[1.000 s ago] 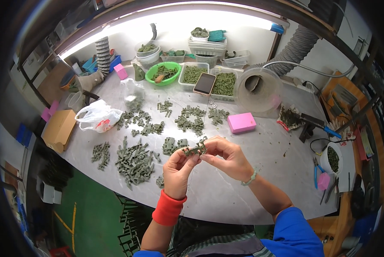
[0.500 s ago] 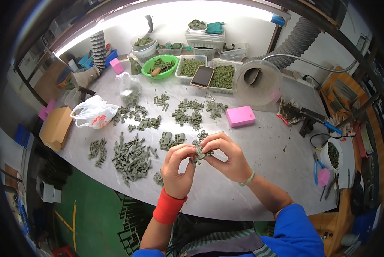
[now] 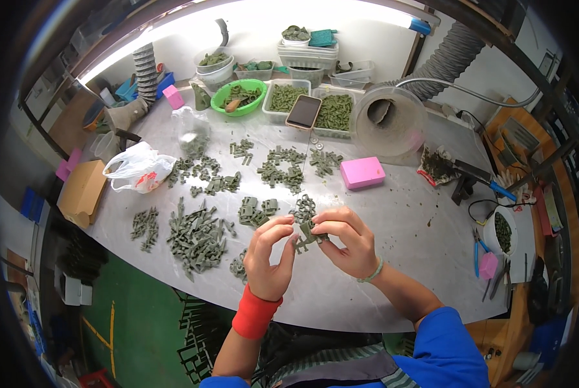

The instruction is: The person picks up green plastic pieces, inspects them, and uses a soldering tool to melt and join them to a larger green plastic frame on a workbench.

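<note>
Above the near middle of the table, my right hand [image 3: 347, 244] pinches a small grey-green plastic part [image 3: 306, 243] with slots and prongs. My left hand [image 3: 270, 253], with a red wristband, has its curled fingers and thumb at the left end of that same part. How much the left fingertips grip is partly hidden. Just beyond the fingers lies a little heap of ring-shaped green parts [image 3: 304, 205]. Blocky green parts [image 3: 257, 211] lie beside it, and a large pile of long green parts [image 3: 198, 240] spreads to the left of my left hand.
Several more heaps of green parts [image 3: 282, 168] cover the middle. A pink block [image 3: 362, 173] sits right of them. Behind stand a green basin [image 3: 258, 103], filled clear tubs [image 3: 335, 130] with a phone [image 3: 304, 111] on top, and a wide duct mouth [image 3: 399, 139]. A white bag [image 3: 137, 167] lies left.
My hands have drawn slightly apart, the right moving a little to the right. The plastic part has turned and shows more between the fingers. The heaps stay as they were.
</note>
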The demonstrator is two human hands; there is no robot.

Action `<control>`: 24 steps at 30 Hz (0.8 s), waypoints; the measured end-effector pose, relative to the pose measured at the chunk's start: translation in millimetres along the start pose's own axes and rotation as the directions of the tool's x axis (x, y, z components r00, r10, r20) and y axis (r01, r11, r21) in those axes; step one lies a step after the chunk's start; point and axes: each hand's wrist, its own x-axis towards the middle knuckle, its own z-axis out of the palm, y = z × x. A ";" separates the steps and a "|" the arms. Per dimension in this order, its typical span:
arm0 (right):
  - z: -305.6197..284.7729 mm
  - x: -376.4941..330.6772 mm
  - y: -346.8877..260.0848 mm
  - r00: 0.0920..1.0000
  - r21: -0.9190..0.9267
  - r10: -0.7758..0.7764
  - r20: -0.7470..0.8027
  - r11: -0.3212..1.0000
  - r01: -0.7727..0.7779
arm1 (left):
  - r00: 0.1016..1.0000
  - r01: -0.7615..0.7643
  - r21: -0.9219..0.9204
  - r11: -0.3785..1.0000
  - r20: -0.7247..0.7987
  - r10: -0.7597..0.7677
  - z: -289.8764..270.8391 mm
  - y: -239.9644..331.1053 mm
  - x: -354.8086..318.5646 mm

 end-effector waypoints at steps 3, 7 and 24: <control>-0.6 -5.8 1.5 0.999 0.023 0.031 0.016 0.999 -0.031 | 0.996 -0.082 0.105 0.991 0.028 0.080 -0.6 3.8 2.1; 0.3 -6.2 -1.3 0.998 0.060 0.052 0.048 0.997 -0.054 | 0.994 -0.096 0.093 0.991 0.069 0.090 -0.8 5.5 1.7; 8.4 -35.5 -1.4 0.583 0.555 0.650 0.488 0.285 -0.781 | 0.677 0.688 -0.587 0.428 0.307 -0.669 4.5 0.8 -24.5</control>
